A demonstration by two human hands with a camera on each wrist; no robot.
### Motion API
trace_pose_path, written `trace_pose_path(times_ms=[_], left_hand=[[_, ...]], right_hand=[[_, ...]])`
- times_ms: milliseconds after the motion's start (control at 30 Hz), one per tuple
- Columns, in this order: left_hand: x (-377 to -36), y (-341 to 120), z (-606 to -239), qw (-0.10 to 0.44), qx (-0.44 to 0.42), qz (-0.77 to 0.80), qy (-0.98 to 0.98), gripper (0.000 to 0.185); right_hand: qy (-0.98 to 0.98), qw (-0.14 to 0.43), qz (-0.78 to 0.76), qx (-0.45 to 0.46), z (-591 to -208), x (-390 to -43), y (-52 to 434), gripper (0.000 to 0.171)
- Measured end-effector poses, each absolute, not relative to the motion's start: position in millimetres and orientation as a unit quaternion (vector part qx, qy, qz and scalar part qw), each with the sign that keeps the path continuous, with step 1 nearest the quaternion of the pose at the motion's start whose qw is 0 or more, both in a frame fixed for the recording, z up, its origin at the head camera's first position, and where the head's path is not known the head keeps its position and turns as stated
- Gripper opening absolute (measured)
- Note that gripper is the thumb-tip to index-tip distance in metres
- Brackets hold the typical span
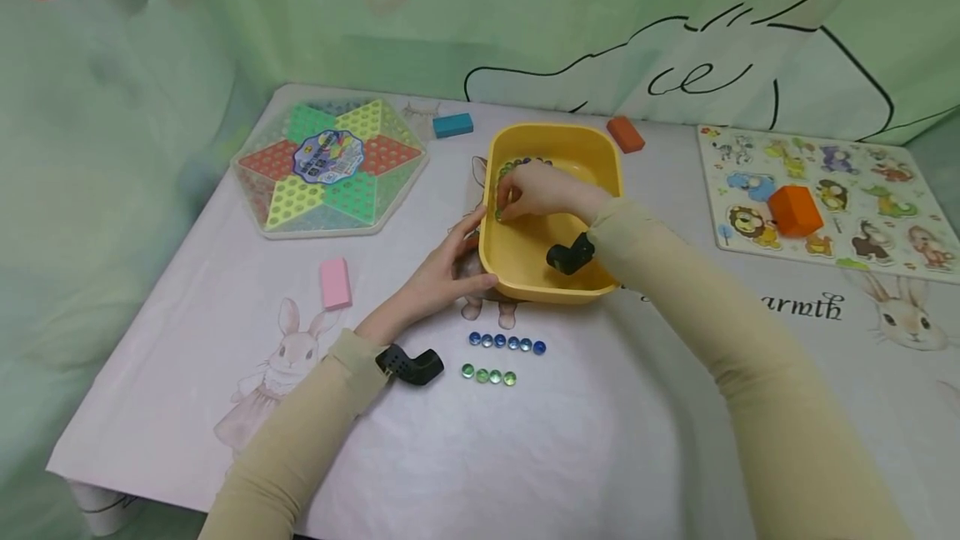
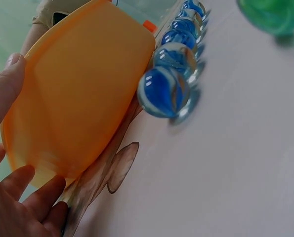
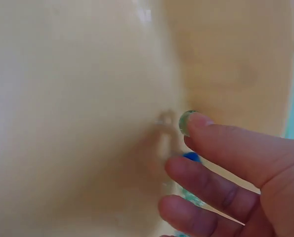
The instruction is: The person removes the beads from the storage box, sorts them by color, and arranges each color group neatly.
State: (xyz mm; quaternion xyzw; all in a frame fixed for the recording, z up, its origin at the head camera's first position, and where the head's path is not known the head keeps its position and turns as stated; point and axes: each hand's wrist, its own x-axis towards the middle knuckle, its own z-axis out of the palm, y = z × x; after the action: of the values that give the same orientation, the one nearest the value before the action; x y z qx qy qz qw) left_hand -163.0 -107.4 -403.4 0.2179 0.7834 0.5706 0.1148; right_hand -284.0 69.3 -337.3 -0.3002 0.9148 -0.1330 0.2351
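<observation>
A table (image 1: 615, 440) with a bunny-print cloth carries everything. On it, far left, sits a hexagonal board game (image 1: 330, 167); far right, an animal puzzle (image 1: 862, 190) with an orange block (image 1: 795, 211) on top. The yellow tub (image 1: 525, 261) stands in the middle. The left hand (image 1: 442, 273) rests against the tub's left wall from outside, fingers fairly straight & spread, gripping nothing. The right hand (image 1: 536, 190) is inside the tub by its left wall, fingertips pinching a green marble (image 3: 185, 122) (blurry, so approx.). More marbles lie inside near the far-left corner. In front of the tub: a row of blue marbles (image 1: 507, 343), then a shorter row of green marbles (image 1: 489, 375) just below. A pink block (image 1: 334, 282) lies left of the left hand.
</observation>
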Motion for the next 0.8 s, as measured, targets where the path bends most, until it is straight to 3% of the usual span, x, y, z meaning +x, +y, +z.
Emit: trace_pose_path(times_ms=[233,800], left_hand=[[-153.1,-106.1,-381.9,0.12,0.225,0.575,0.777,0.085],[-163.9,-107.6,-408.9,0.112,0.212,0.569,0.786,0.087]], right_hand=[[0.911,0.237,-0.133,-0.312,-314.6,-276.3,83.9,0.017],[0.894,0.167,-0.256,-0.327,-281.4,-202.7,120.3,0.015]])
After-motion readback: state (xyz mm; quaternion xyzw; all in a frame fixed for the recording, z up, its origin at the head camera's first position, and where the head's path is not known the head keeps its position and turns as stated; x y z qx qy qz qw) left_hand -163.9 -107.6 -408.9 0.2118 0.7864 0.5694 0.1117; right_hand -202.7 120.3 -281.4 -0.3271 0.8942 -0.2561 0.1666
